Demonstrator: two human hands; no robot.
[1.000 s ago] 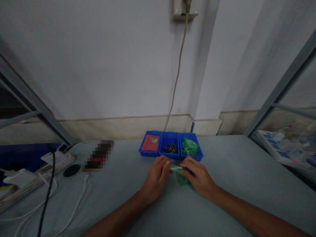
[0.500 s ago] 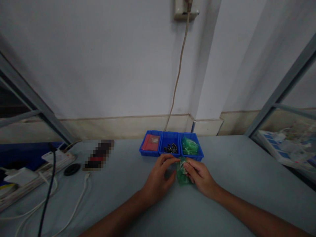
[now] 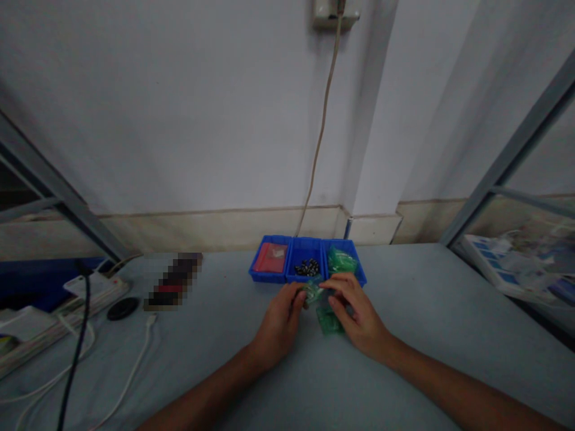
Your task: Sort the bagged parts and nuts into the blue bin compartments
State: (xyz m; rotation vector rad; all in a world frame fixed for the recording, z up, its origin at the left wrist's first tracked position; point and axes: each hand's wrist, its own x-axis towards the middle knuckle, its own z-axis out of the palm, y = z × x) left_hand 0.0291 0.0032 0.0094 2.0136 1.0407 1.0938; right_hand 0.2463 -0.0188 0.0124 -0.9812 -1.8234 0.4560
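Observation:
A small clear, greenish plastic bag [image 3: 313, 290] is pinched between the thumb and fingers of my left hand [image 3: 278, 323], just in front of the middle blue bin. My right hand [image 3: 362, 317] reaches to the bag's right edge with its fingertips, thumb and index finger apart. Below the fingers of that hand, a green plastic bag [image 3: 329, 321] lies on the table, partly covered by them. The three joined blue bins hold red bags [image 3: 271, 257] on the left, black and silver small parts [image 3: 307, 267] in the middle, and green bags [image 3: 342, 261] on the right.
On the left of the table [image 3: 215, 311] are a power strip [image 3: 101, 302], a black round disc [image 3: 123, 309], a white cable [image 3: 139, 359] and a pixelated object [image 3: 175, 281]. A wall stands behind the bins [image 3: 305, 242]. Metal frame bars rise on both sides.
The small bag has moved left and up, from my right hand's grip into my left hand's pinch. My right hand's fingers have spread. The green bag stays on the table.

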